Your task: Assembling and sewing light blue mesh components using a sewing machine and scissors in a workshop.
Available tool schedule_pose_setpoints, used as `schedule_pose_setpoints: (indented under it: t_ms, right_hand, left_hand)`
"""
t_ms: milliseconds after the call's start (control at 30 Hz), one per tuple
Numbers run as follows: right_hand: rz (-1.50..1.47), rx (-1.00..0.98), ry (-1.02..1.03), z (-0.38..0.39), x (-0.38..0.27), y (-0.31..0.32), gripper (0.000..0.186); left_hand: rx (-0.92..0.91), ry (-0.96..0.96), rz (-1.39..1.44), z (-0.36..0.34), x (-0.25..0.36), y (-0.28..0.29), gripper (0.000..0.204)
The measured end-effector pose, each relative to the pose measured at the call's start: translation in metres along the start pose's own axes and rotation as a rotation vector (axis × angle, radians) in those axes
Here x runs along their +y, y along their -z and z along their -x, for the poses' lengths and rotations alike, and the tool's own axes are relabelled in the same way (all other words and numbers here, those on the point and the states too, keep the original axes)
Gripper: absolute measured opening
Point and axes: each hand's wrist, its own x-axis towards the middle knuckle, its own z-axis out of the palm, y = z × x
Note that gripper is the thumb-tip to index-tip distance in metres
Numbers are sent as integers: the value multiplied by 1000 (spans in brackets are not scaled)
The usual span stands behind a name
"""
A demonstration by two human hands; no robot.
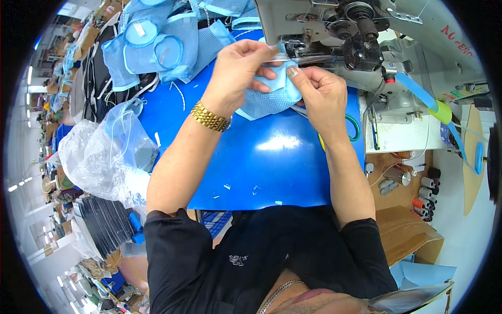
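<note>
One light-blue mesh piece [265, 106] is held above the far edge of the blue tabletop [246, 180], beside the sewing machine [363, 44]. Left hand [235, 73]: thumb and forefinger pinch its upper end. Right hand [321, 94]: thumb and fingers pinch its right side. Green loop handle [358, 127]: near the tabletop's right edge.

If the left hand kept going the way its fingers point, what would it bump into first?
Past the blue fabric at its fingers, the left hand would probably meet the sewing machine first, though depth is unclear.
</note>
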Motion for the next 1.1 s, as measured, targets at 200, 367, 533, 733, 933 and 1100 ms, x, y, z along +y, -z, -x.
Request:
schedule_pose_setpoints:
  t_ms: [200,367,533,733,933,1100]
  right_hand:
    - [-29,-66,-58,1,-5,-2,22]
    - [5,-77,-42,2,-3,4,18]
    - [46,-112,8,6,-6,8,15]
    - [220,-200,-39,22,-7,10,15]
    - [170,-236,-49,27,9,9,15]
    - [228,-272,-100,31,9,15,16]
  left_hand:
    - [480,-607,-869,19,-54,69,21]
    - [180,-1037,-1038,57,-47,25,18]
    - [-52,-1160,-1367,53,-9,0,25]
    - [-278,-1208,-1477,75,-7,2,18]
    - [-391,-1414,-1114,80,-7,-19,14]
    - [-79,-1039,-1266,51,-7,-20,41]
